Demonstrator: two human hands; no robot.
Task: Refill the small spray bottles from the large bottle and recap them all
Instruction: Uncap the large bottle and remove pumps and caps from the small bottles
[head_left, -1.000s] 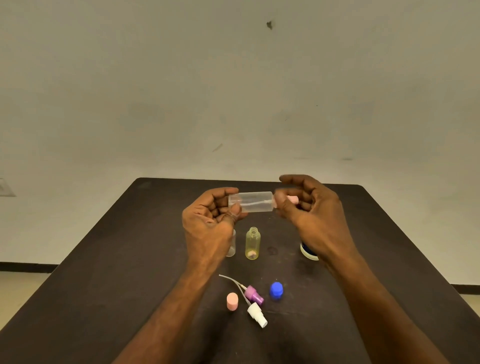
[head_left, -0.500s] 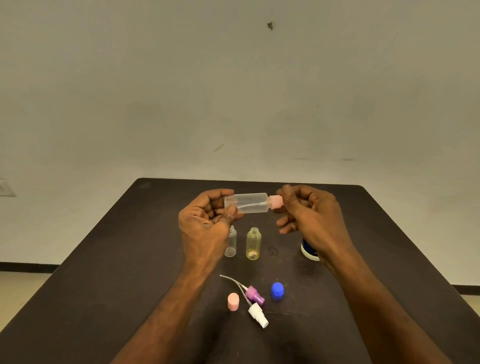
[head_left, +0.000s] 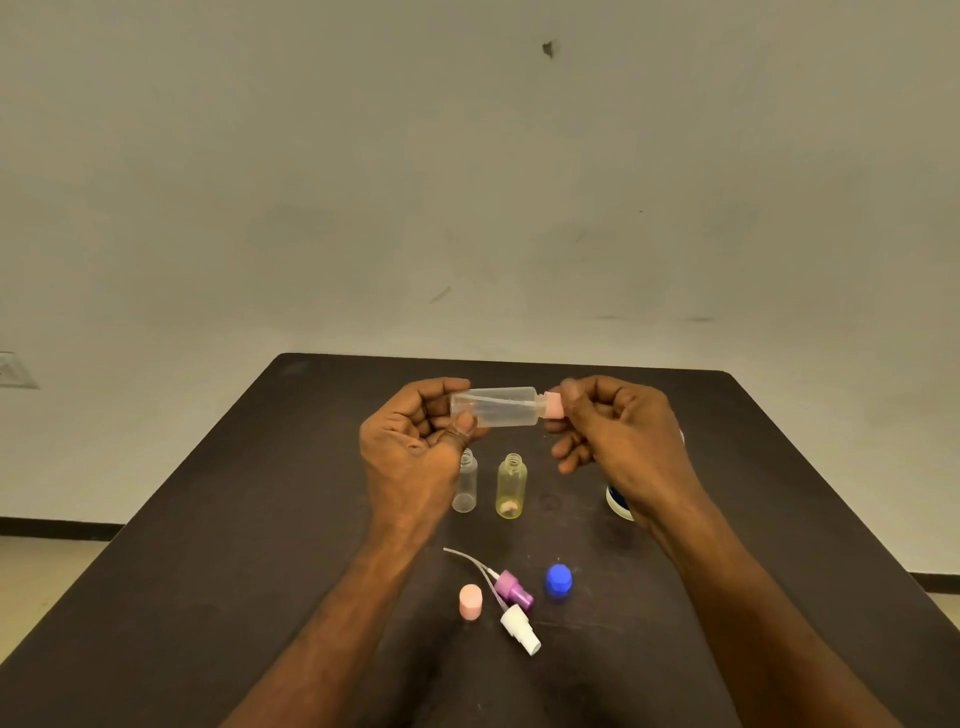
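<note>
My left hand holds a clear small spray bottle sideways above the table by its base end. My right hand pinches the pink spray head at the bottle's neck; a gap of bare thread shows between head and bottle. Below them stand two open small bottles, a clear one and a yellow one. The large bottle is mostly hidden behind my right wrist; only its white and blue base shows.
On the dark table near me lie a pink cap, a purple spray head with its tube, a white spray head and a blue cap. A plain wall stands behind the table's far edge.
My right fingers shifted their hold on the pink head and more of it and the neck thread now shows. The bottle stays sideways in my left hand.
</note>
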